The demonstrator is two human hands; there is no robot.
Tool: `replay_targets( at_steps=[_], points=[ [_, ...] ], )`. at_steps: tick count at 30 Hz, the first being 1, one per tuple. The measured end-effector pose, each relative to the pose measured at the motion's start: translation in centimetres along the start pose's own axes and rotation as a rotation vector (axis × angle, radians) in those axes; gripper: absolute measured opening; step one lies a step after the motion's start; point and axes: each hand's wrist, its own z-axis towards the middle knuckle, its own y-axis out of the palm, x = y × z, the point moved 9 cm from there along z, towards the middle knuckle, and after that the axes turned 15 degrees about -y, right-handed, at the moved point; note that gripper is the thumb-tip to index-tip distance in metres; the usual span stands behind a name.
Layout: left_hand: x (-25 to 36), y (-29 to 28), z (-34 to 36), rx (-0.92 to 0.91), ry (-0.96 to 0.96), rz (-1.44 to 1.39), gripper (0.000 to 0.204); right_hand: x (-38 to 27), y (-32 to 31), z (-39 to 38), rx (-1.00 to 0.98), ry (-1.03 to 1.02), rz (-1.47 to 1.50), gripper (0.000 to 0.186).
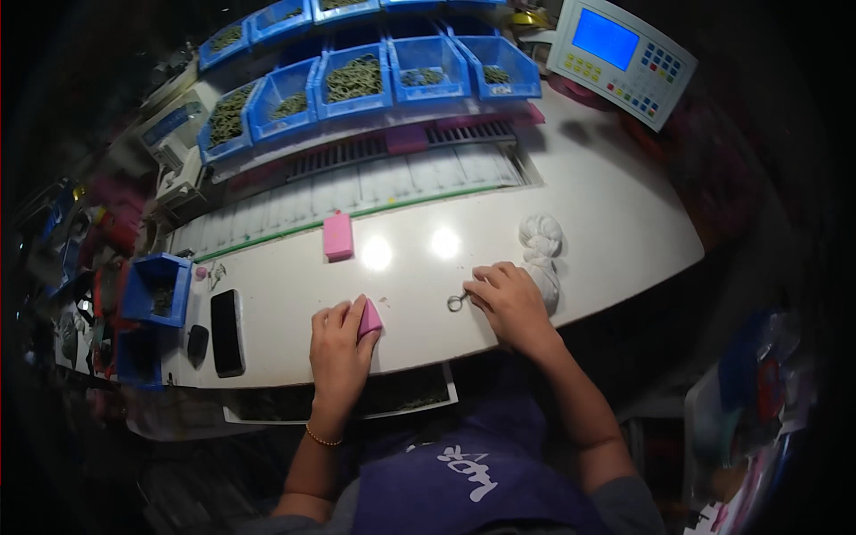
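My left hand (339,352) grips a pink block (371,319) on the white worktop (606,232), near its front edge. To its right, my right hand (508,308) has curled fingers on a small metal piece with a ring end (455,303); the part under the fingers is hidden. Just beyond that hand lies a knotted bundle of white cloth or yarn (540,236). A second pink block (338,236) lies farther back, between my hands.
Blue bins (355,80) of small metal parts line the back above a slotted strip. A keypad console (624,53) stands back right. At left are a black phone (227,332), a dark oval object (198,343) and blue bins (156,287). An open drawer (428,392) sits below the front edge.
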Motion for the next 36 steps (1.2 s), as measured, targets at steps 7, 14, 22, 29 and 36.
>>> replay_targets(
  at_steps=[7, 14, 22, 29, 36],
  points=[
    [-4.4, 0.0, 6.9, -0.045, -0.277, -0.415, 0.043, -1.1, 2.0, -0.6, 0.017, 0.017, 0.006, 0.011],
    [-9.6, 2.5, 21.9, 0.331, -0.319, -0.141, 0.033, -1.7, 2.9, -1.6, 0.157, 0.114, 0.113, 0.011],
    [-11.4, 6.2, 23.0, 0.362, -0.310, 0.041, 0.047, -1.4, 2.1, -2.1, 0.226, 0.137, 0.122, 0.012],
    [-2.8, 5.0, 7.7, -0.418, -0.269, -0.588, 0.028, -2.5, 7.7, -3.7, 0.308, 0.643, 1.274, 0.024],
    [2.6, 6.9, -2.7, -0.772, -0.407, -1.373, 0.018, -6.3, 7.8, -3.2, 0.356, 0.619, 1.554, 0.025]
  ],
)
